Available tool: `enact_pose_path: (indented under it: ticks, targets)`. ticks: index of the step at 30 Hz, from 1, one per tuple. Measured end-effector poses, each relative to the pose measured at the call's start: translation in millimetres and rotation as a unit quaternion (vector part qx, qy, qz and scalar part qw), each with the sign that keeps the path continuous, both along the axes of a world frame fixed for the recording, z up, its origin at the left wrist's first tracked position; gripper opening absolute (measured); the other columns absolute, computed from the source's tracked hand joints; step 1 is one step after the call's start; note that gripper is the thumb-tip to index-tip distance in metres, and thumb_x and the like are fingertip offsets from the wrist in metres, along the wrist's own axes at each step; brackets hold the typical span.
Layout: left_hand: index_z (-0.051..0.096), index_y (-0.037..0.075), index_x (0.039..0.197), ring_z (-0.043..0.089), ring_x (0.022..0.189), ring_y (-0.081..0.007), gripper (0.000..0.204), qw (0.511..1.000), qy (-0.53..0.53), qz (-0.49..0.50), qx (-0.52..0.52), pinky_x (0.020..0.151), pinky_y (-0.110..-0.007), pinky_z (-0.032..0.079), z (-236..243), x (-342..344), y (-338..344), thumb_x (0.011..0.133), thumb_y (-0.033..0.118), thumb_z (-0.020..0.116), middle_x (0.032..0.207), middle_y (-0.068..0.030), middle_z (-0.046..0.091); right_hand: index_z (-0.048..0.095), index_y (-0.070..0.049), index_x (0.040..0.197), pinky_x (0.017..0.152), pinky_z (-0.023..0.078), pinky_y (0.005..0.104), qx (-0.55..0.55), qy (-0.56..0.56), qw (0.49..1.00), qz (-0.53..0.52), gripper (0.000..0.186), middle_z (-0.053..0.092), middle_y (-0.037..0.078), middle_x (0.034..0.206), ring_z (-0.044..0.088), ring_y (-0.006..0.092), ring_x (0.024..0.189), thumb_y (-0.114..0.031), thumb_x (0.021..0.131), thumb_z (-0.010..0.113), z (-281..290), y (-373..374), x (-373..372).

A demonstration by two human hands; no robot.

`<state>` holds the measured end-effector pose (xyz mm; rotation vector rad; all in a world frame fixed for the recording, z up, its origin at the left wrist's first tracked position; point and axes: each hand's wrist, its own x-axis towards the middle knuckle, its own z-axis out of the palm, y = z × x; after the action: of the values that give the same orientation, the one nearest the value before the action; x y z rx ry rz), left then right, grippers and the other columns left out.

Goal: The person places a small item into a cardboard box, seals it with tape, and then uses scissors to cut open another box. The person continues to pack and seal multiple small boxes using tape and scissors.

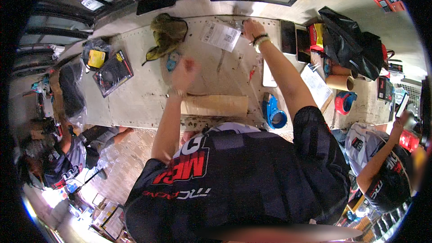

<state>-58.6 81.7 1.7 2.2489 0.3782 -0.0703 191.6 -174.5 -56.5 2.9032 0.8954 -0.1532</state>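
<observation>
My right hand (pixel 254 30) reaches to the far middle of the workbench, its fingers curled beside the right end of a white printed label sheet (pixel 220 36). Some shiny clear plastic shows at those fingertips, but what they grip is unclear. Smeared by motion, my left hand (pixel 184 75) is over the bench left of the middle, and its fingers cannot be read. Just beyond it lies a small blue object (pixel 171 61). A flat strip of brown cardboard (pixel 215 105) lies along the near edge, between my arms.
A blue tape dispenser (pixel 273 112) stands at the near edge, right. An olive cloth bag (pixel 167 33) and a black packaged item (pixel 113 73) lie left. Phones (pixel 288 37), cardboard tubes (pixel 340 82) and a red-blue tape dispenser (pixel 345 102) are right. Co-workers (pixel 67 157) work both sides.
</observation>
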Motion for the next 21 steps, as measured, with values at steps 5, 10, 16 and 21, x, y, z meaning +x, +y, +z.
enact_pose_path:
  ticks: [5, 10, 16, 21]
  targets:
    - [0.066, 0.002, 0.107, 0.067, 0.083, -0.0222, 0.08, 0.807, 0.497, -0.107, -0.301, 0.071, -0.034, 0.053, -7, -130, -53, 0.083, 0.075, 0.046, 0.094, -0.0144, 0.068, 0.069, -0.003, 0.096, 0.077, 0.054, 0.0426, -0.03, 0.107, 0.991, -0.077, 0.039, 0.069, 0.018, 0.096, 0.068, 0.0315, 0.091, -0.037, 0.078, 0.063, 67, -44, -20]
    - [0.034, 0.005, 0.142, 0.051, 0.117, -0.0321, 0.108, 0.722, 0.35, 0.213, -0.558, 0.09, -0.049, 0.047, -68, -177, -81, 0.066, 0.076, 0.065, 0.137, -0.0214, 0.043, 0.065, -0.002, 0.094, 0.065, 0.054, 0.04, 0.175, 0.131, 0.959, -0.181, 0.044, 0.068, 0.018, 0.08, 0.069, 0.0277, 0.074, -0.043, 0.08, 0.071, 91, -124, -104]
    - [0.032, 0.006, 0.141, 0.05, 0.118, -0.0322, 0.11, 0.713, 0.201, 0.459, -0.49, 0.089, -0.052, 0.047, -118, -106, -121, 0.058, 0.054, 0.085, 0.134, -0.0186, 0.045, 0.056, -0.001, 0.103, 0.054, 0.054, 0.0263, 0.596, 0.387, 0.684, -0.165, 0.033, 0.064, 0.005, 0.092, 0.063, 0.0119, 0.065, -0.021, 0.083, 0.074, 74, -123, -236]
    - [0.043, 0.005, 0.135, 0.06, 0.107, -0.0309, 0.084, 0.743, 0.038, 0.372, -0.555, 0.085, -0.047, 0.052, -67, -94, -109, 0.074, 0.056, 0.069, 0.124, -0.0128, 0.057, 0.053, -0.005, 0.113, 0.046, 0.045, 0.0216, 0.548, 0.38, 0.72, -0.191, 0.032, 0.055, -0.002, 0.079, 0.053, 0.0067, 0.058, -0.022, 0.089, 0.067, 103, -113, -284]
